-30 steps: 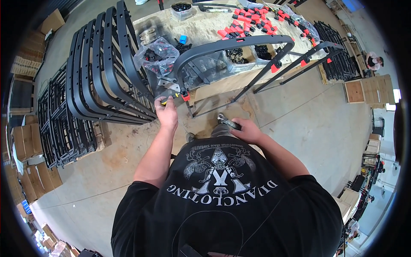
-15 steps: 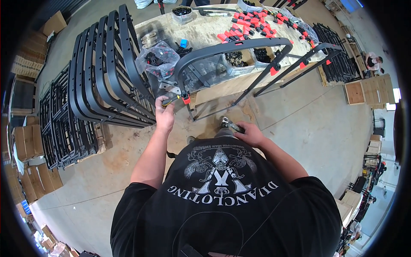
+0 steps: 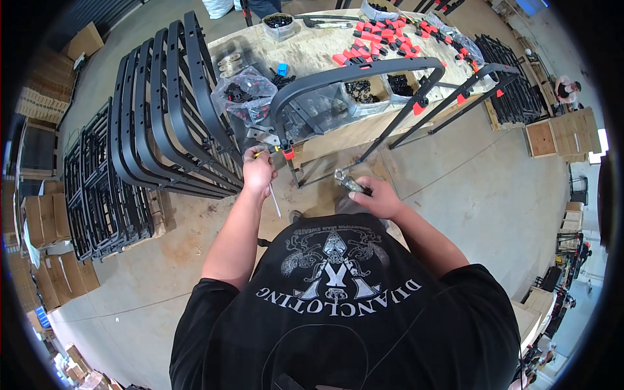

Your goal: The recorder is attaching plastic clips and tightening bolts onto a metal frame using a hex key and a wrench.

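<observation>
My left hand [image 3: 259,170] is closed round a screwdriver [image 3: 276,202]; its thin pale shaft sticks out below my fingers, and a bit of yellow shows by the thumb. That hand is just left of a red and black clamp [image 3: 288,154] on the lower end of a dark curved tube frame [image 3: 351,70]. In my right hand [image 3: 378,198], in front of my body, is a ratchet wrench [image 3: 351,183] with a silver head and a grey body, apart from the frame. My fingers partly hide its grip.
Several dark curved frames [image 3: 159,97] stand in a row on the left. Across the wooden table [image 3: 312,49] lie red and black clamps [image 3: 383,39], a plastic bag of parts [image 3: 245,95] and boxes of black pieces [image 3: 364,94]. Another frame [image 3: 455,97] leans on the right.
The screwdriver has turned in my left hand, so its shaft now points down toward me. My right hand has lifted the wrench slightly upward and left.
</observation>
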The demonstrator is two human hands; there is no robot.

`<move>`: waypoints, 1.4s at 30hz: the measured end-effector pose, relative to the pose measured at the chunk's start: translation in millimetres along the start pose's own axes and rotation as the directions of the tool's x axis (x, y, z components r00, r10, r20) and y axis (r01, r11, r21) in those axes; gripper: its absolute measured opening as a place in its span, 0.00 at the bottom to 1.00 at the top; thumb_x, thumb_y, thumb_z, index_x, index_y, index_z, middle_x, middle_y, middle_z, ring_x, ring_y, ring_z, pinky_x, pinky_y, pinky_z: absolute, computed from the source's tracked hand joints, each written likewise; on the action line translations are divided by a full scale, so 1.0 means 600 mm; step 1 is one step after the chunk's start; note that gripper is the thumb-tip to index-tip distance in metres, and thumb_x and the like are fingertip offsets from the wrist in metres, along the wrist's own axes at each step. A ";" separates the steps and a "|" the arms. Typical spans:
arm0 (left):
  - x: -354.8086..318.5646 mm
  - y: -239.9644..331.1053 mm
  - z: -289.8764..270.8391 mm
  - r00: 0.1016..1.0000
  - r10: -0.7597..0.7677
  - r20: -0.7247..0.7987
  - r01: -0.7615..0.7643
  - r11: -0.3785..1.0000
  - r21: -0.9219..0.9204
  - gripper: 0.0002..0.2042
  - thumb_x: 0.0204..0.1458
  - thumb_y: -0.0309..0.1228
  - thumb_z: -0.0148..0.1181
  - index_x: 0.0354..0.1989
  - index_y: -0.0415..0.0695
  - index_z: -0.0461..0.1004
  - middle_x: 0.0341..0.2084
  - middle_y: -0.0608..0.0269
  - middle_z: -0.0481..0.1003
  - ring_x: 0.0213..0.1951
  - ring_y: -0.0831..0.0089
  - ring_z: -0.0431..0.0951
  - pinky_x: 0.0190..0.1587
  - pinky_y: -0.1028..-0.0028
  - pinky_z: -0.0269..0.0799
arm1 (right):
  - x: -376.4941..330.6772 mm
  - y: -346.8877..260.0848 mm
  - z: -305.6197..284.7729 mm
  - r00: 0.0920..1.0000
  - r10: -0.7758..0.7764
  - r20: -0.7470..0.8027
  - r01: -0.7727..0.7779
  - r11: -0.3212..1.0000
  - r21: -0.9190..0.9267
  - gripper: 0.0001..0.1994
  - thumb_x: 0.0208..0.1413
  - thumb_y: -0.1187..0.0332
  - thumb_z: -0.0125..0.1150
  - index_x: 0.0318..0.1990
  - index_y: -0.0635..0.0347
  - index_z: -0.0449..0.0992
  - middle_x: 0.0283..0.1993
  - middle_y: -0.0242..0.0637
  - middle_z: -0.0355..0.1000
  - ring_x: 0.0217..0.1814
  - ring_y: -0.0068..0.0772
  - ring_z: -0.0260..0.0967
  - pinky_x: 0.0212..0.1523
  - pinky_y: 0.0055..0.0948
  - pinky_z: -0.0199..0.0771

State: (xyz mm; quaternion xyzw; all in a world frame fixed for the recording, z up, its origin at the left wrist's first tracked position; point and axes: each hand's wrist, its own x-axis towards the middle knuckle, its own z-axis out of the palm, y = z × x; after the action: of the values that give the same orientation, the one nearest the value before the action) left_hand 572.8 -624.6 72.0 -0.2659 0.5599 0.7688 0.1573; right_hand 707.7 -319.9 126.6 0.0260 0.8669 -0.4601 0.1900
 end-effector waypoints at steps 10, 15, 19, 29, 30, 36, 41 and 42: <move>0.002 0.002 0.003 1.000 0.002 -0.026 0.000 0.996 0.085 0.05 0.65 0.32 0.52 0.44 0.47 0.64 0.18 0.71 0.62 0.13 0.83 0.58 0.14 0.78 0.53 | 0.047 -0.053 0.014 0.997 0.080 0.016 -0.077 0.872 0.483 0.15 0.54 0.70 0.70 0.41 0.65 0.69 0.29 0.33 0.70 0.26 0.20 0.67 0.29 0.25 0.69; -0.002 0.003 0.021 0.997 0.033 -0.069 -0.018 0.978 0.207 0.08 0.64 0.35 0.58 0.42 0.49 0.64 0.16 0.76 0.61 0.13 0.86 0.57 0.13 0.80 0.50 | 0.156 0.028 0.069 0.982 -0.100 -0.160 0.147 0.938 0.315 0.17 0.58 0.64 0.66 0.45 0.69 0.70 0.35 0.41 0.74 0.35 0.29 0.72 0.38 0.33 0.73; -0.004 0.016 0.013 0.999 -0.020 -0.046 0.028 0.982 0.189 0.09 0.64 0.36 0.59 0.40 0.49 0.64 0.17 0.76 0.60 0.12 0.85 0.56 0.13 0.79 0.49 | 0.225 -0.049 0.084 0.972 0.204 0.119 -0.226 0.948 0.224 0.20 0.60 0.61 0.57 0.50 0.72 0.70 0.42 0.54 0.76 0.44 0.48 0.76 0.49 0.39 0.74; 0.003 0.023 0.015 0.995 -0.101 -0.020 0.103 0.988 0.118 0.12 0.61 0.36 0.63 0.40 0.47 0.65 0.19 0.72 0.64 0.12 0.84 0.57 0.12 0.78 0.50 | 0.272 -0.077 0.166 0.998 -0.003 0.066 0.025 0.942 -0.334 0.15 0.55 0.71 0.54 0.47 0.71 0.69 0.43 0.64 0.76 0.48 0.59 0.77 0.50 0.49 0.76; 0.001 0.023 0.019 0.996 -0.076 -0.044 0.083 0.983 0.162 0.12 0.61 0.36 0.63 0.40 0.47 0.65 0.18 0.72 0.64 0.12 0.84 0.57 0.12 0.78 0.50 | 0.271 -0.083 0.163 0.995 0.009 0.096 0.023 0.944 -0.330 0.13 0.55 0.71 0.54 0.46 0.70 0.70 0.42 0.64 0.76 0.46 0.59 0.78 0.49 0.48 0.76; 0.007 0.013 0.027 0.998 0.002 -0.064 0.011 0.981 0.191 0.15 0.58 0.36 0.67 0.41 0.46 0.65 0.15 0.72 0.63 0.10 0.82 0.58 0.11 0.76 0.49 | 0.289 -0.083 0.142 0.908 0.229 0.349 -0.282 0.953 0.108 0.13 0.57 0.66 0.58 0.42 0.67 0.74 0.41 0.52 0.77 0.37 0.49 0.78 0.39 0.44 0.78; 0.011 0.000 0.013 0.994 0.020 -0.110 -0.006 0.993 0.119 0.15 0.58 0.35 0.67 0.41 0.45 0.64 0.14 0.72 0.63 0.10 0.81 0.59 0.11 0.76 0.49 | 0.278 -0.177 0.094 0.752 0.286 0.594 -0.505 0.829 0.240 0.10 0.58 0.66 0.58 0.43 0.63 0.75 0.34 0.41 0.76 0.29 0.37 0.73 0.30 0.38 0.75; 0.005 0.005 0.015 0.992 0.025 -0.120 -0.009 0.991 0.131 0.15 0.58 0.35 0.67 0.40 0.46 0.64 0.14 0.72 0.62 0.10 0.82 0.58 0.11 0.76 0.49 | 0.276 -0.188 0.072 0.685 0.324 0.652 -0.676 0.616 0.404 0.09 0.59 0.66 0.58 0.41 0.62 0.76 0.30 0.40 0.74 0.28 0.35 0.72 0.29 0.38 0.74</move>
State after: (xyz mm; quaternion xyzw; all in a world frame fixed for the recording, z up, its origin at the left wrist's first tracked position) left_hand 566.5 -617.0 74.5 -0.2967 0.6196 0.7143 0.1332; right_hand 542.7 -441.4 135.2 0.2135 0.5344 -0.6297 0.5218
